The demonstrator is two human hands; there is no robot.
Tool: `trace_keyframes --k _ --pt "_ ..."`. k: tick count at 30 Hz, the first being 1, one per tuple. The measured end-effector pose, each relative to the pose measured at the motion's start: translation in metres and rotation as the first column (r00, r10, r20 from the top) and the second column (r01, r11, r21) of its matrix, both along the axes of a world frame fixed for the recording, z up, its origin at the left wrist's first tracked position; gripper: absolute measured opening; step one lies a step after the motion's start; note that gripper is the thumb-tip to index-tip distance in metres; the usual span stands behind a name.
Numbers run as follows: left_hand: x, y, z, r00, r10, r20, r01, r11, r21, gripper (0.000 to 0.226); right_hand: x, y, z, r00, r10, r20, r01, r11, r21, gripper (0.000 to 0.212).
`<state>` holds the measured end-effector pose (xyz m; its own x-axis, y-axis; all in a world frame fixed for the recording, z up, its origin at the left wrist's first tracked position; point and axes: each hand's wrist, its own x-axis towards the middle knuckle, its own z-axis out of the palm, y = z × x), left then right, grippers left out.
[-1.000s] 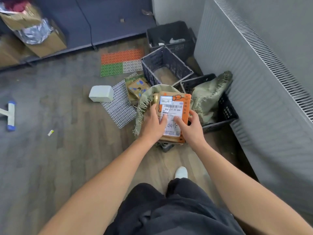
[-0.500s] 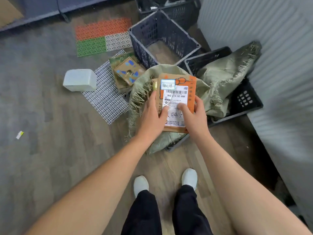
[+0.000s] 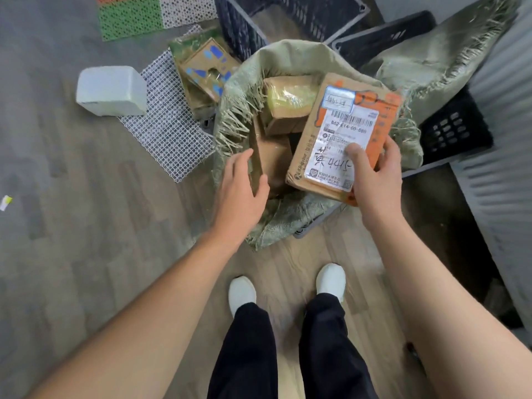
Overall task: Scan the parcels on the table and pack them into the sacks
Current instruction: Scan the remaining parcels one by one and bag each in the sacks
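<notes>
Green woven sack [image 3: 290,57] gapes below me, boxes [image 3: 288,105] already inside; the parcel [image 3: 342,133] tilts over its right rim, long axis pointing away from me. My right hand [image 3: 377,182] pinches its near corner, thumb on the label, while my left hand [image 3: 241,191], fingers loosely spread, holds nothing beside the left lip.
</notes>
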<state>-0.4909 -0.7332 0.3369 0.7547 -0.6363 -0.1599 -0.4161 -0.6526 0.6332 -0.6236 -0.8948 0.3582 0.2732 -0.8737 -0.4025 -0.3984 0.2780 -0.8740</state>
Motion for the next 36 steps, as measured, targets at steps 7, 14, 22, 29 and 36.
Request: trace_keyframes --k 7,14,22,29,36 --pt "0.031 0.000 -0.023 0.958 0.141 0.249 -0.152 0.988 0.025 0.055 0.035 0.023 -0.003 0.999 0.022 0.035 -0.021 0.999 -0.040 0.054" --pt "0.044 0.010 -0.023 0.939 0.145 0.312 -0.175 0.982 0.070 0.059 0.038 0.048 0.002 0.990 0.135 0.051 -0.131 0.989 -0.065 0.049" --pt "0.064 0.020 -0.026 0.957 0.174 0.232 -0.228 0.947 0.228 0.067 0.057 0.031 -0.034 0.982 0.187 -0.033 -0.182 0.977 0.112 0.028" --pt "0.065 0.026 -0.020 0.968 0.222 0.116 -0.237 0.962 0.133 0.040 0.077 0.014 -0.022 0.963 0.249 -0.101 -0.253 0.967 -0.029 0.024" --pt "0.078 0.018 -0.007 0.964 0.222 0.148 -0.228 0.973 0.031 0.032 0.077 -0.019 -0.039 0.944 0.230 -0.237 -0.278 0.941 -0.193 0.026"
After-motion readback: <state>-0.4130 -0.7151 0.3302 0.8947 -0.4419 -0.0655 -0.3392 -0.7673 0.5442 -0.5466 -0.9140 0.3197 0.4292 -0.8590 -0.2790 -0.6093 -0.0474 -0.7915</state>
